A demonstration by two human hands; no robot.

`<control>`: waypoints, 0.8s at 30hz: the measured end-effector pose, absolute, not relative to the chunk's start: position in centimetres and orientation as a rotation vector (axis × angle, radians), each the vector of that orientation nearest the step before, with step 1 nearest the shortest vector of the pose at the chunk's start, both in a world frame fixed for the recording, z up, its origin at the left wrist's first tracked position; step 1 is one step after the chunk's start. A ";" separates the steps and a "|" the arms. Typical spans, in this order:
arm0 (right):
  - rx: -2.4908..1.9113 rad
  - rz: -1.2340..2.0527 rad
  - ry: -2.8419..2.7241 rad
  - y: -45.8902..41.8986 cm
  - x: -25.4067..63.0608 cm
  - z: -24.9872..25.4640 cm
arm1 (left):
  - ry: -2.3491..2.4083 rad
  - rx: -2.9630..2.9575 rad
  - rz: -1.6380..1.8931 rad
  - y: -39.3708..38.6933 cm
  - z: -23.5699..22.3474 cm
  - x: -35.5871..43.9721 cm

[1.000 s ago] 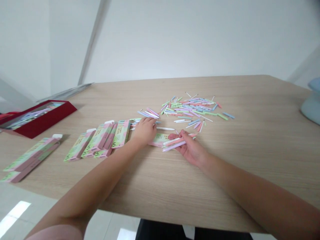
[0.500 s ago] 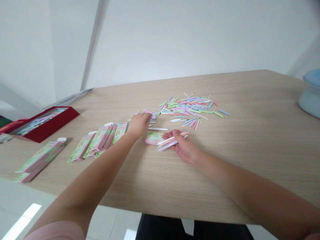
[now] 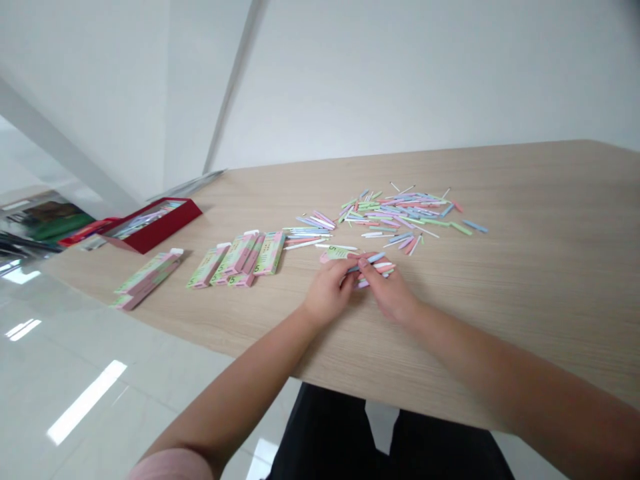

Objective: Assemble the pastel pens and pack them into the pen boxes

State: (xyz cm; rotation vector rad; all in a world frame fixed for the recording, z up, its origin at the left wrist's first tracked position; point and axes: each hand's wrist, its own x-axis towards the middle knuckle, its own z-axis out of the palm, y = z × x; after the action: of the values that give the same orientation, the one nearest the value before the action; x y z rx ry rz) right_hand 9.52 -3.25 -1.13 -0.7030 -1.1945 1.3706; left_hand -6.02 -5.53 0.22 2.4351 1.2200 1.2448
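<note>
My left hand (image 3: 331,287) is closed on a blue pen (image 3: 375,259), and its fingertips meet those of my right hand. A small bunch of pastel pens (image 3: 384,269), white, orange and purple among them, is gripped by my right hand (image 3: 393,290). Part of the bunch is hidden behind the fingers. Just beyond my hands lies a pink and green box (image 3: 334,253), partly covered by them, with a white pen (image 3: 336,247) behind it. A row of assembled-looking pens (image 3: 307,235) rests on the table to the left of that.
Several pink and green boxes (image 3: 270,253) lie left of my hands, and a stacked pair (image 3: 150,277) sits farther left. A red box (image 3: 167,230) holding pens stands at the back left. Loose pastel caps and thin sticks (image 3: 400,210) are scattered over the wooden table (image 3: 475,313).
My left hand has taken a blue pen from the row and brought it right, to the bunch in my right hand. The view has turned left.
</note>
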 end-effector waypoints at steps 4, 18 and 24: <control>-0.824 1.112 -1.260 -3.2 10.7 0.1 | 1.306 2.475 1.354 -5.8 -0.2 -5.4; -0.871 1.047 -1.394 -2.7 11.5 0.7 | 1.370 2.547 0.825 -4.9 -0.4 -4.6; -0.738 1.185 -1.548 -2.6 11.5 0.4 | 1.444 2.590 0.808 -4.7 -1.3 -4.5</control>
State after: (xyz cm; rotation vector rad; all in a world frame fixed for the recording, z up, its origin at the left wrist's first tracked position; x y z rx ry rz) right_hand 11.51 -2.56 0.37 -0.7381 -1.5480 1.1850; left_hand -4.51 -4.68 -1.32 2.5902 1.4435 0.8076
